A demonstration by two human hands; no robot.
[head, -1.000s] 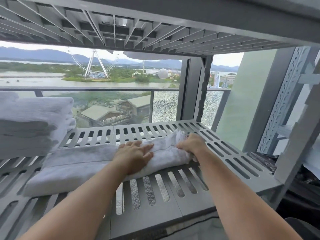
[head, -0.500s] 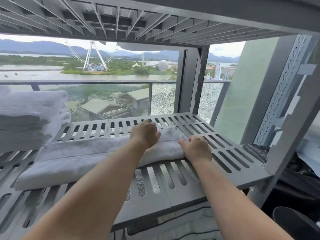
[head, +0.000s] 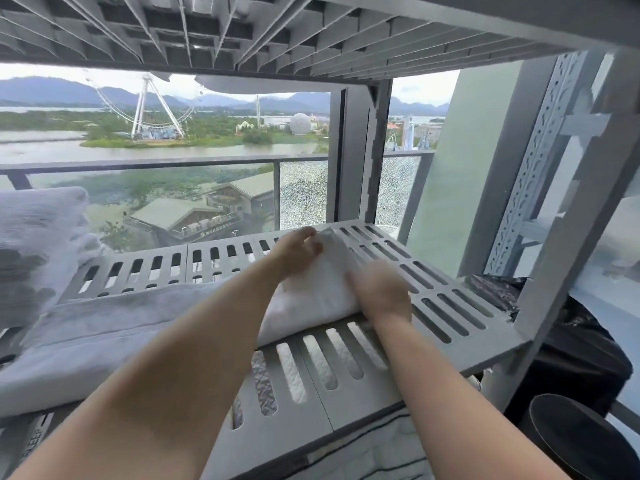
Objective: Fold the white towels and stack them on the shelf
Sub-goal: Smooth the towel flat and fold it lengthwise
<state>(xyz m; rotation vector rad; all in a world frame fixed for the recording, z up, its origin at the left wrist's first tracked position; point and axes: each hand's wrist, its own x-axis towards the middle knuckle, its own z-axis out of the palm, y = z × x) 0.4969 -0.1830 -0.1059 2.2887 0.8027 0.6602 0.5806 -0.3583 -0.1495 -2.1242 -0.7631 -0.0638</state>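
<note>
white towel (head: 313,294) on the shelf (head: 453,308) is pinched by the left hand (head: 297,251); the right hand (head: 380,293) is blurred, grip cannot be told.

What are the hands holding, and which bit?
The white towel, at its right end: the left hand pinches the far corner, the right hand grips the near corner.

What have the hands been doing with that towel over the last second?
The left hand slid off the middle of the towel, went to its far right corner and now pinches it, lifting that end. The right hand shifted to the near right corner; its grip is blurred. The rest of the towel, the folded stack and the shelf stayed put.
</note>
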